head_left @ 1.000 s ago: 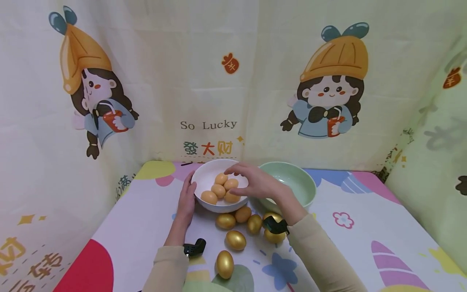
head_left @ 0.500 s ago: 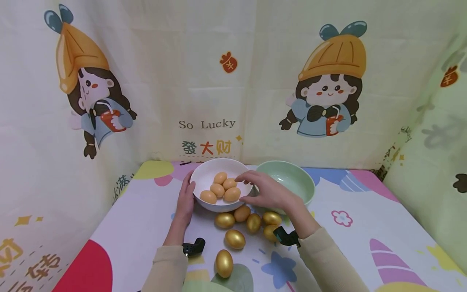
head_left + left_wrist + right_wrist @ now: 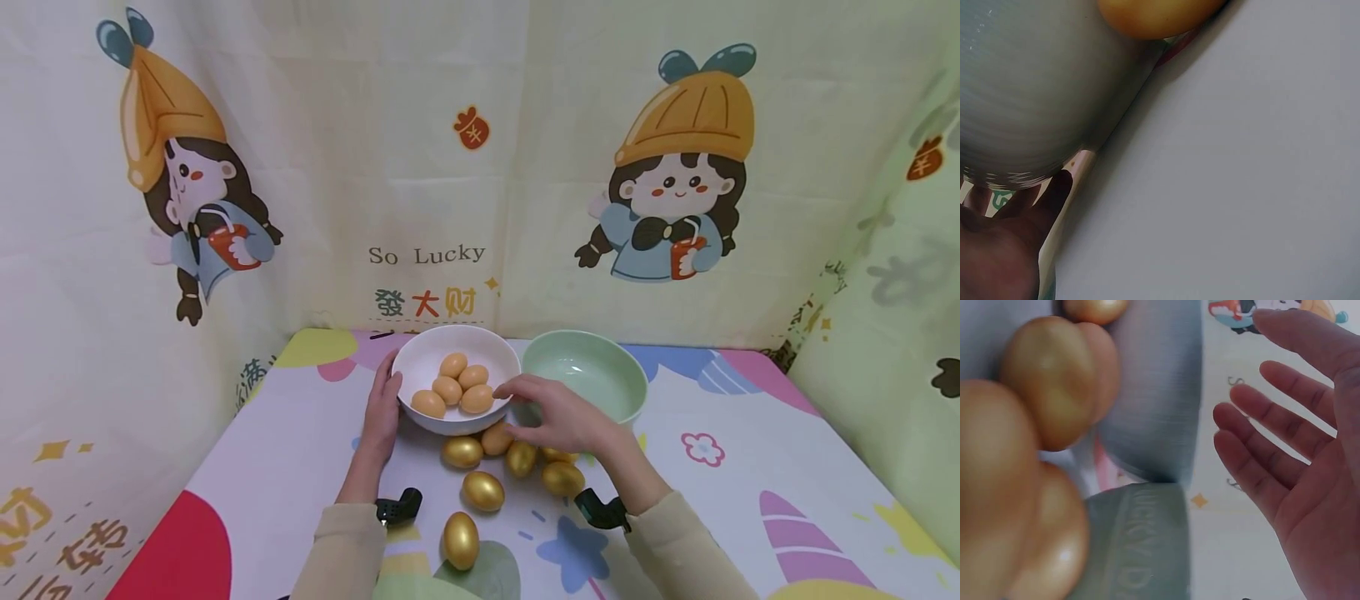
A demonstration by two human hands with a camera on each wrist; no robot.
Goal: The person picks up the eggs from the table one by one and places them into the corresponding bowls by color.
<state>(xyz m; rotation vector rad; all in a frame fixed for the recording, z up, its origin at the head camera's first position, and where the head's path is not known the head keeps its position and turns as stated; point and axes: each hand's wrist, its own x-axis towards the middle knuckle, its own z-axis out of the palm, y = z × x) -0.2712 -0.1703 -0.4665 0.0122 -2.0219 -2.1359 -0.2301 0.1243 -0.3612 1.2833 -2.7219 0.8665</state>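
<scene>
A white bowl [image 3: 420,354] holds several light-brown eggs [image 3: 447,390]. On its outer left side rests my left hand [image 3: 382,412]; the left wrist view shows those fingers [image 3: 1054,194] touching the bowl's wall from outside. My right hand [image 3: 562,417], fingers spread and holding nothing, hovers by the white bowl's right front rim, above the loose eggs. Just below that rim a brown egg [image 3: 495,438] lies on the table, partly covered by the right hand. Around it lie several golden eggs [image 3: 483,492]. In the right wrist view the right hand's fingers [image 3: 1272,440] are loosely extended.
A green bowl [image 3: 600,375] stands to the right of the white bowl, close beside it. One golden egg [image 3: 461,542] lies nearest the front. The patterned tablecloth [image 3: 705,500] extends to the right, and a printed curtain [image 3: 555,167] hangs behind.
My right hand has moved from over the eggs in the white bowl to the right and towards me, past the rim. The left hand has stayed at the bowl's side.
</scene>
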